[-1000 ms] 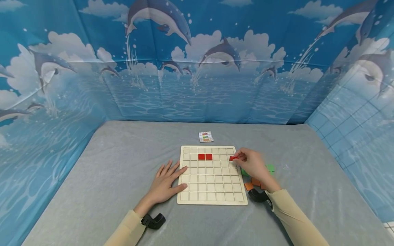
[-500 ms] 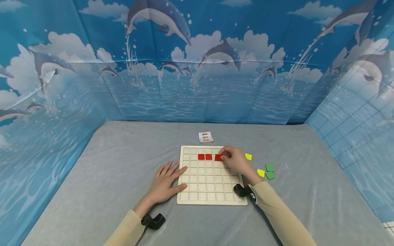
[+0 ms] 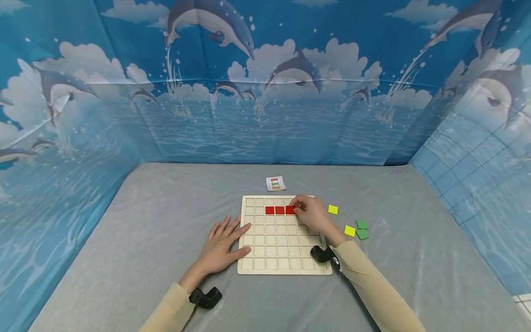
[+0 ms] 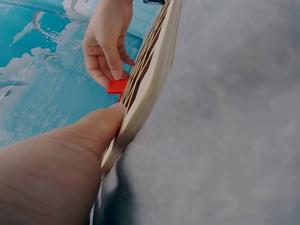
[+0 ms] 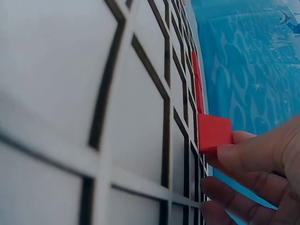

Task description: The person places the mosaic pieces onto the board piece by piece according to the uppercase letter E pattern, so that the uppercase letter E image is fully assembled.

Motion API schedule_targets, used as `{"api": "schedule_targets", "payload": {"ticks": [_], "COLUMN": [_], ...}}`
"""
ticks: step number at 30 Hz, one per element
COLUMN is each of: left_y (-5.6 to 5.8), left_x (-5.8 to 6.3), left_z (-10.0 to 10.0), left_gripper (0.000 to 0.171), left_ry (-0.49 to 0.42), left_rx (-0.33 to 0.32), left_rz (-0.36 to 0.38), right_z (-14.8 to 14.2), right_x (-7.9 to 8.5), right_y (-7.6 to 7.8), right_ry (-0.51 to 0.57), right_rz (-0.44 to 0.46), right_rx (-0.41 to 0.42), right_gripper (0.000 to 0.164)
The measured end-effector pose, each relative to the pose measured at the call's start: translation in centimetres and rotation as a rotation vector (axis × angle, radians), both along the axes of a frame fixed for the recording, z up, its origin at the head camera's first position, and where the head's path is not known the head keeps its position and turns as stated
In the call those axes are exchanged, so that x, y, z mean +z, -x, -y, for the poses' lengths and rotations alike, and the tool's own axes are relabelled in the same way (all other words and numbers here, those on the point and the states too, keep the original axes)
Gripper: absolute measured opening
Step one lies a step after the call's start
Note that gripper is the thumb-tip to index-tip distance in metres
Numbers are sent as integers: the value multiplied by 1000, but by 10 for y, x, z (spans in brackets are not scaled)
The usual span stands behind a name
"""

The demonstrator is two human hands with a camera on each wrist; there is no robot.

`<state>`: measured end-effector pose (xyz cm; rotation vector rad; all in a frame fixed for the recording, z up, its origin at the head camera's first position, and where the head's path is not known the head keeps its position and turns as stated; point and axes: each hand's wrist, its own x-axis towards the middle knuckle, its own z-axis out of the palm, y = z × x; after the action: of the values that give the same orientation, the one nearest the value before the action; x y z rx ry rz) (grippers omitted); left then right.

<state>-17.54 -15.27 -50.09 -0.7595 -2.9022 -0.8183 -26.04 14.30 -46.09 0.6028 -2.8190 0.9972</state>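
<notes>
Right hand (image 3: 312, 216) pinches a red tile (image 3: 290, 210) beside two others on the grid board (image 3: 284, 267); left hand (image 3: 221, 243), fingers spread, steadies it; seating the tile flat calls for squaring it to the cell.

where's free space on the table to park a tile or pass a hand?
Bare grey cloth left of the left hand, behind the pattern card, and near the front edge. On the grid board, the lower rows are empty. Crowded: right of the board, yellow tiles and green tiles, by the right hand.
</notes>
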Motion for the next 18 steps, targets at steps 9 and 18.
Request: {"api": "schedule_targets", "payload": {"ticks": [9, 18], "left_y": [0, 0], "left_x": [0, 1], "left_z": [0, -1], "left_gripper": [64, 65], "left_ry": [6, 3], "left_rx": [2, 4], "left_rz": [1, 4], "right_z": [-2, -3], "right_x": [-3, -2], "right_y": [1, -2], "right_ry": [-59, -91], "right_rz": [9, 44], "right_rx": [36, 55], "right_gripper": [20, 20]}}
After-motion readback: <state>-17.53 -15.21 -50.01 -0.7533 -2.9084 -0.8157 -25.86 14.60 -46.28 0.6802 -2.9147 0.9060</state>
